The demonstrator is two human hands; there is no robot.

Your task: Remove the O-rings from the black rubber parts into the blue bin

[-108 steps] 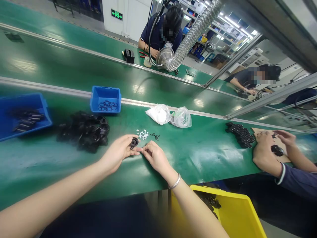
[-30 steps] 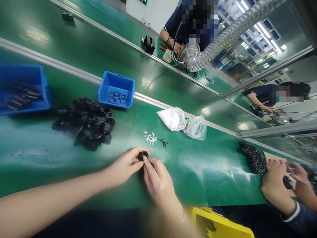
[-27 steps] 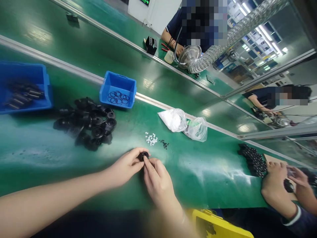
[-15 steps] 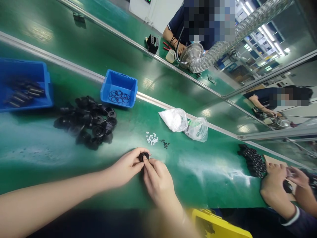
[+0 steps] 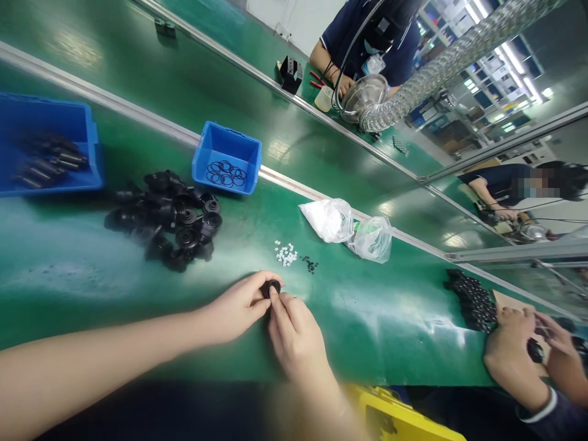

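Observation:
Between the thumb and fingers of my left hand [image 5: 236, 311] is a small black round part [image 5: 271, 285], cup-shaped with its open end facing up. My right hand [image 5: 298, 335] has its fingers pressed together, and the fingertips reach into the part's rim. Whatever those fingertips may pinch is hidden. Just beyond my hands lie a scatter of small white pieces [image 5: 286, 255] and a smaller cluster of tiny black rings [image 5: 310, 264]. A heap of black round housings [image 5: 177, 223] is to the left on the green bench.
Black rings lie inside a small blue bin [image 5: 250, 174]; a bigger blue bin [image 5: 94, 153] holds dark cylinders. Two plastic bags [image 5: 337, 220] rest by the metal rail. At right, a co-worker's hands [image 5: 514, 349] work near black parts [image 5: 473, 300]. Below is a yellow crate [image 5: 404, 419].
The camera view has shifted slightly, so the scene sits a little further right. My hands keep the same grip on the black part, with the right fingertips still at its rim.

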